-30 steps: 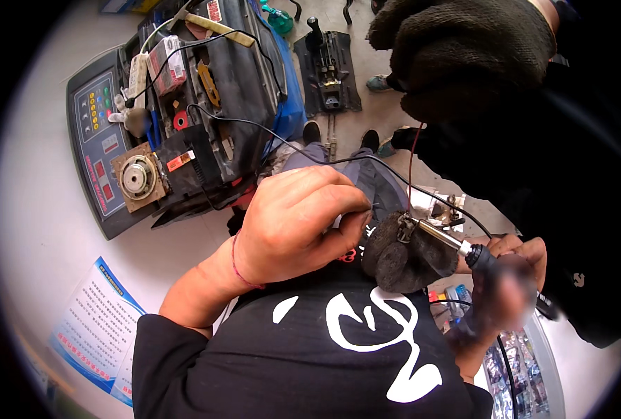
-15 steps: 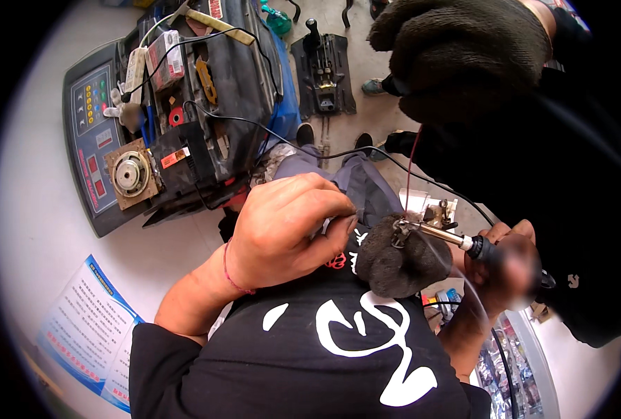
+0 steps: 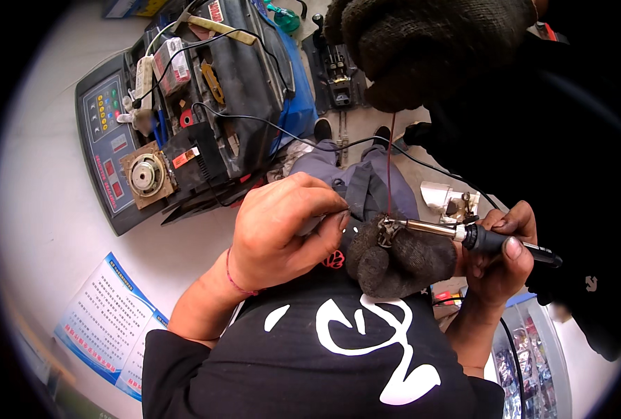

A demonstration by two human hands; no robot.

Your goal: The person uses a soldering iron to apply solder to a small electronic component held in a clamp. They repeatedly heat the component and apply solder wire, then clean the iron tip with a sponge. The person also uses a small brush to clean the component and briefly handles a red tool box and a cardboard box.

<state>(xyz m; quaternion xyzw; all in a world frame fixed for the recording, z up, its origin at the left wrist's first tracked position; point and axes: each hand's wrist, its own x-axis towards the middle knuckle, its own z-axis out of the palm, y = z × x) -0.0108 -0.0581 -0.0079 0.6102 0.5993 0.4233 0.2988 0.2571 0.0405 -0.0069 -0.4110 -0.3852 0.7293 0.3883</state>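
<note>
My right hand point(image 3: 502, 262) grips a soldering iron point(image 3: 471, 236) by its black handle, the metal barrel pointing left. The iron's tip meets a small metal part point(image 3: 387, 232), or lies right beside it. Another person's dark knitted glove point(image 3: 408, 265) holds that part in front of my chest. A thin reddish wire point(image 3: 392, 164) runs from the part up to the person's other gloved hand point(image 3: 429, 49). My bare left hand point(image 3: 282, 237), with a red string at its wrist, is closed in a pinch left of the part. What its fingertips hold is too small to name.
A machine with a button panel point(image 3: 106, 108) stands at the left, carrying a round speaker point(image 3: 148, 176), a power strip and tools. A black cable point(image 3: 303, 138) crosses the scene. A lever assembly point(image 3: 338, 77) lies on the floor. Small packets fill a clear-sided case point(image 3: 530, 356) at lower right.
The upper gloved hand has moved left, and the wire hangs straighter. The iron and the gloved hand with the part have shifted slightly left. My left hand keeps its pinch.
</note>
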